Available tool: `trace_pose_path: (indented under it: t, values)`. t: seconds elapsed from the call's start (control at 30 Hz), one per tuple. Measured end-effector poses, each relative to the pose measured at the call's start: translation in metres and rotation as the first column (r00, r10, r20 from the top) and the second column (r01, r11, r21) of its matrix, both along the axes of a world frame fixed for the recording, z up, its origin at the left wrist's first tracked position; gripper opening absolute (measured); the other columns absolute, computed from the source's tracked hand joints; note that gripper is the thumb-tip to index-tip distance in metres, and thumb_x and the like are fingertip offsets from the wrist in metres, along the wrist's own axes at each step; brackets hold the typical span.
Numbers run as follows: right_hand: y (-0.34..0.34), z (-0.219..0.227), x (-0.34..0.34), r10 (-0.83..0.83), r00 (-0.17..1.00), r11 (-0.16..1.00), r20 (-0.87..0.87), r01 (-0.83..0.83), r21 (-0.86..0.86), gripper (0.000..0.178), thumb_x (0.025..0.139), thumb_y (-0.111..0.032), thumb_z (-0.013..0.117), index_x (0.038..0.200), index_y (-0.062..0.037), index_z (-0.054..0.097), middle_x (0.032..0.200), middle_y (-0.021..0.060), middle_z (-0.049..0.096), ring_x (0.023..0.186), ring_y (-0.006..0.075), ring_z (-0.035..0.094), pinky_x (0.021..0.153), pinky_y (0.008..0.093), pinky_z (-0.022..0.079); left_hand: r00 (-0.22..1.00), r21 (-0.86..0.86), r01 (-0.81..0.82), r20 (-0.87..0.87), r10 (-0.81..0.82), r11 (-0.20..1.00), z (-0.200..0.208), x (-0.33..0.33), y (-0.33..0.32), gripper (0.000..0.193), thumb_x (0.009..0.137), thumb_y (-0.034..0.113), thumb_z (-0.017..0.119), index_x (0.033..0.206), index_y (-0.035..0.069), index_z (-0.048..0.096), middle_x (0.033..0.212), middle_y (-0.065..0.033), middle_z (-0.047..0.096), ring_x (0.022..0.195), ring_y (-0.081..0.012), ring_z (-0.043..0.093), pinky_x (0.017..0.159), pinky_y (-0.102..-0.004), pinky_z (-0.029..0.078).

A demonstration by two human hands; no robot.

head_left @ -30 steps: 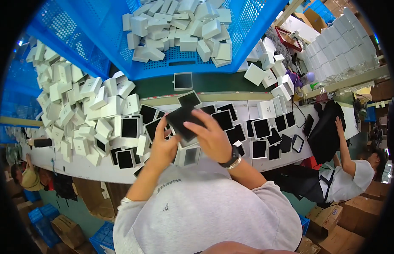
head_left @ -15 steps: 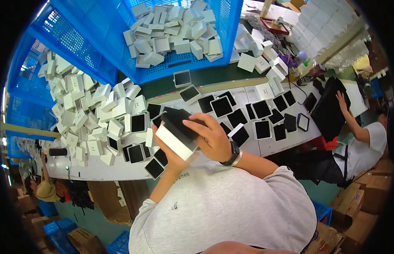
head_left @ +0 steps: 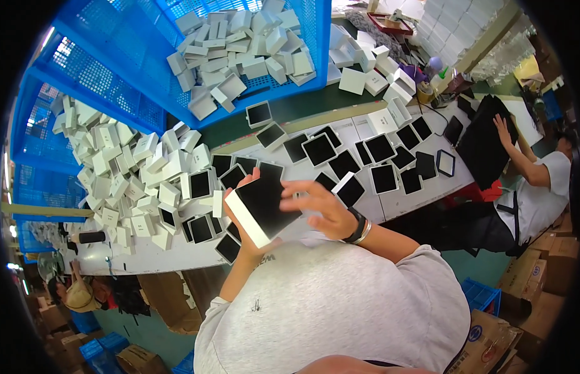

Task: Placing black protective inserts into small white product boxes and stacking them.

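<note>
My left hand (head_left: 248, 250) is wrapped round a small white box (head_left: 247, 219) from below and the left, its fingertips showing past the far edge. A black pad (head_left: 269, 196) covers the box's upper face. Beside the box's right edge, my right hand (head_left: 325, 210) has its fingers spread and holds nothing; its fingertips come close to the pad, and I cannot tell if they touch. On the white table around my hands lie several white box trays with black inside, such as a black-lined tray (head_left: 319, 150).
A heap of white boxes (head_left: 137, 168) covers the table's left side. A blue crate (head_left: 259, 93) at the back holds more. At right, a co-worker's hand (head_left: 504, 131) rests on black sheets (head_left: 486, 153). Cardboard cartons (head_left: 527, 274) stand on the floor.
My right hand has lifted off the black pad and moved right, its fingers spreading. The pad now sits flat over the box, which my left hand keeps holding. The view has shifted slightly.
</note>
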State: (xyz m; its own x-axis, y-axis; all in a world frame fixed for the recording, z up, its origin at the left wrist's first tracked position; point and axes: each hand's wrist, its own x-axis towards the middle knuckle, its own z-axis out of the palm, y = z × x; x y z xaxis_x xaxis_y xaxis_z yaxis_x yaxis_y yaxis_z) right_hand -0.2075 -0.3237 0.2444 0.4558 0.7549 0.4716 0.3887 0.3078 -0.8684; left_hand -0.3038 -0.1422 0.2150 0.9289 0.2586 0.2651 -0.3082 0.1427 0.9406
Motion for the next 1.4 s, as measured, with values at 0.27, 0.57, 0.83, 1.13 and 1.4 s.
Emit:
trace_pose_path:
  t: [0.27,0.57,0.83,1.13,1.4]
  values:
    - [0.0,0.0,-0.001,-0.126,0.896,0.944,0.426,0.24,-0.225,0.055,0.089,-0.042,0.055,0.129,-0.0054,0.048,0.139,0.0153,0.042,0.127,0.027,0.041,0.109,0.0424,0.024,0.978,0.045,0.206,0.0,-0.206,0.977,-0.02,0.025,-0.003,0.129,0.054,0.036,0.087,0.144,0.016,-0.002,0.147,-0.02,0.017,0.134,-0.0355,0.027,0.107,-0.0484,0.03]
    - [-0.005,-0.002,0.04,-0.362,0.932,0.923,0.028,0.362,-0.128,0.054,0.087,-0.023,0.06,0.133,-0.0004,0.043,0.137,0.016,0.041,0.128,0.0301,0.038,0.106,0.0376,0.03,0.935,-0.332,0.331,-0.014,-0.355,0.883,-0.015,0.051,-0.023,0.126,0.055,0.035,0.085,0.146,0.019,-0.001,0.149,-0.0214,0.012,0.135,-0.0374,0.025,0.106,-0.0485,0.031]
    - [0.006,0.006,0.029,-0.353,0.935,0.924,-0.016,0.346,-0.16,0.048,0.091,-0.014,0.05,0.135,0.0009,0.038,0.142,0.0165,0.036,0.134,0.0322,0.03,0.109,0.0382,0.026,0.975,0.268,0.084,0.174,-0.134,0.96,-0.007,0.066,-0.035,0.105,0.069,0.044,0.075,0.146,0.019,0.008,0.149,-0.0185,0.018,0.137,-0.0354,0.022,0.11,-0.0476,0.025]
    - [0.01,-0.002,0.038,0.001,0.956,0.952,0.294,0.089,-0.292,0.08,0.094,-0.052,0.035,0.146,0.0018,0.007,0.151,0.0242,0.003,0.141,0.0395,0.002,0.113,0.0447,0.008,0.972,-0.934,-0.086,-0.154,-0.175,0.346,0.027,0.062,-0.045,0.098,0.073,0.026,0.077,0.147,0.015,0.014,0.153,-0.0143,0.01,0.141,-0.0309,0.013,0.112,-0.0462,0.022]
    - [-0.016,-0.002,0.021,-0.223,0.786,0.937,0.577,0.335,-0.094,0.035,0.086,-0.031,0.06,0.116,-0.0121,0.061,0.119,0.0023,0.058,0.116,0.0182,0.051,0.107,0.0422,0.028,0.985,-0.394,0.156,-0.006,-0.172,0.906,-0.004,0.054,-0.026,0.124,0.051,0.035,0.09,0.147,0.017,0.013,0.151,-0.0151,0.014,0.139,-0.0338,0.019,0.111,-0.0476,0.026]
